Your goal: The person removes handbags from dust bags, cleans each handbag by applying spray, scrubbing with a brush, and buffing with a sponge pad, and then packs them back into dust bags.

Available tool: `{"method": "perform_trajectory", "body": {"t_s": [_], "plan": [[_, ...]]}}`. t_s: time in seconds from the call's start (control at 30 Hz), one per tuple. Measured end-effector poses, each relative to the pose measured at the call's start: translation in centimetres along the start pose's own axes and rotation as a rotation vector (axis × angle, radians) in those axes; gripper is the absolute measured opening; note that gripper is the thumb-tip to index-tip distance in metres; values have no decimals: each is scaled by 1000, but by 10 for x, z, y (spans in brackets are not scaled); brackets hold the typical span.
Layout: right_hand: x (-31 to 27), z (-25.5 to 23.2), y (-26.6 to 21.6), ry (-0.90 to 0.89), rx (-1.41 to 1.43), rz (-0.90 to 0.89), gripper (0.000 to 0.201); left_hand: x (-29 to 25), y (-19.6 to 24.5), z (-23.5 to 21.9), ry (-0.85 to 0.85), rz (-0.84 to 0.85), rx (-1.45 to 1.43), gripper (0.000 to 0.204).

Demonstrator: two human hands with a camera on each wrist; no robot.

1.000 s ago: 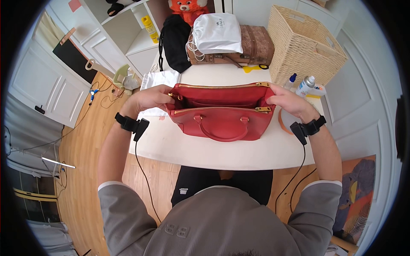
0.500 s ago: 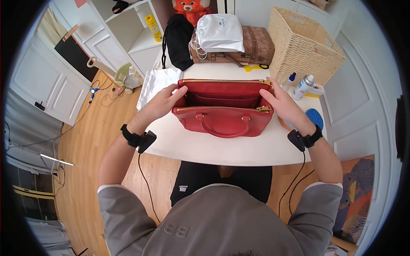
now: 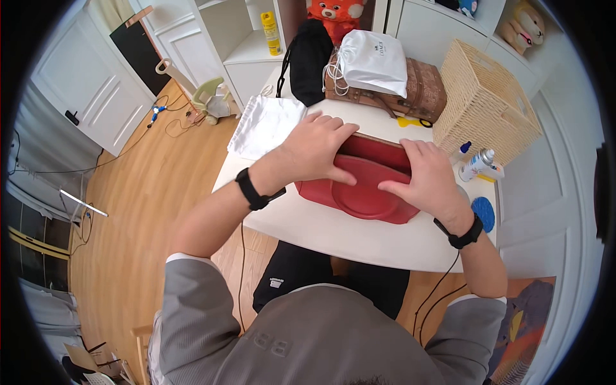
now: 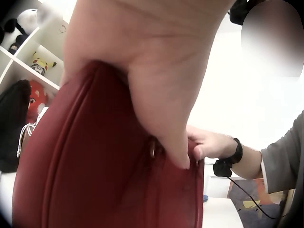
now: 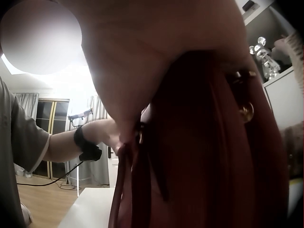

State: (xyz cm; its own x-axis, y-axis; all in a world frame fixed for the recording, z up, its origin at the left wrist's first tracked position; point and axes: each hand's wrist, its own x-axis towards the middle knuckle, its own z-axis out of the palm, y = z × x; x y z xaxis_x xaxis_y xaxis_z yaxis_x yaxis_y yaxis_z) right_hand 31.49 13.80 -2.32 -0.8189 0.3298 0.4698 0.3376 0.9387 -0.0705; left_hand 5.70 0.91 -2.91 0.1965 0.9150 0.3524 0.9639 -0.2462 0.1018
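A red leather handbag (image 3: 378, 176) with a gold zip along its top stands on the white table, its mouth partly open. My left hand (image 3: 317, 151) grips the left end of its top, thumb on the near side and fingers over the far side. My right hand (image 3: 433, 179) grips the right end the same way, thumb pointing inward. In the left wrist view, the end of the red handbag (image 4: 95, 156) rises under my palm, with the thumb against the front. The right wrist view has the dark red side (image 5: 190, 142) under that palm. A rolled handle hangs down the front.
White cloth bag (image 3: 269, 125) lies left on the table (image 3: 308, 221). Behind are a black pouch (image 3: 309, 67), a brown case (image 3: 427, 90) under a white dust bag (image 3: 374, 61), and a woven basket (image 3: 481, 102). A spray can (image 3: 476, 165) and blue pad (image 3: 483, 213) are right.
The hands have moved from the bag's side ends onto its top, thumbs now over the front. The bag's mouth has narrowed and the bag sits turned. The head view has swung left.
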Motion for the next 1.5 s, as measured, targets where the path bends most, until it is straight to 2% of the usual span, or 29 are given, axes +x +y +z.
{"method": "perform_trajectory", "body": {"t_s": [0.03, 0.07, 0.1, 0.13, 0.17, 0.23, 0.3, 0.37, 0.47, 0.53, 0.57, 0.63, 0.67, 0.83, 0.9, 1.03, 1.17, 1.2, 1.27, 1.33, 1.5], "plan": [[0, 4, 0, -121, 35, 94, 62, -1, -3, 4, -1, -1, -4, 80], [-1, 11, 2, -126, 33, 102, 62, -1, -5, 8, 31, -39, -29, 69], [-2, 18, 4, -29, 61, 72, 57, 1, -7, 13, 61, -70, -58, 58], [-5, 22, 8, 70, 81, 51, 54, 1, -6, 19, 217, 16, -40, 46], [-7, 23, 9, 69, 60, 82, 54, 0, -4, 20, 215, 46, -62, 46], [-8, 24, 6, 146, 67, 23, 51, -1, 0, 19, 217, -16, -47, 42], [-10, 26, 7, 146, 46, 58, 51, -1, 2, 22, 258, -28, -78, 40], [-13, 28, 9, 153, 40, 74, 51, -1, 3, 14, 186, -55, -148, 42], [-15, 31, 12, 230, 85, 1, 52, -14, -13, 11, 170, -29, -291, 52], [-14, 31, 17, 231, 95, 5, 52, -25, -33, 16, 141, -113, -641, 58], [-14, 32, 19, 222, 115, 7, 53, -27, -38, 23, 132, -101, -636, 58], [-7, 36, 31, 190, 128, 48, 54, -35, -44, 33, 70, -322, -930, 54], [-1, 38, 37, 145, 142, 78, 55, -29, -47, 31, 64, -263, -871, 52], [28, 43, 62, 96, 264, 166, 57, 6, -71, 27, 22, -311, -976, 42], [34, 48, 71, 90, 323, 217, 56, 18, -79, 25, -56, -355, -921, 41], [43, 47, 75, 122, 263, 183, 52, 29, -78, 11, -169, -399, -766, 42], [48, 56, 80, 183, 278, 241, 44, 28, -81, 16, -105, -345, -776, 36], [48, 57, 80, 198, 258, 227, 40, 26, -85, 24, -49, -318, -854, 34], [47, 57, 80, 224, 256, 224, 32, 28, -89, 22, -73, -304, -851, 33], [48, 58, 82, 231, 248, 236, 31, 30, -93, 18, -133, -310, -824, 33], [55, 66, 90, 250, 224, 239, 33, 34, -111, 27, -130, -287, -928, 40]]}}
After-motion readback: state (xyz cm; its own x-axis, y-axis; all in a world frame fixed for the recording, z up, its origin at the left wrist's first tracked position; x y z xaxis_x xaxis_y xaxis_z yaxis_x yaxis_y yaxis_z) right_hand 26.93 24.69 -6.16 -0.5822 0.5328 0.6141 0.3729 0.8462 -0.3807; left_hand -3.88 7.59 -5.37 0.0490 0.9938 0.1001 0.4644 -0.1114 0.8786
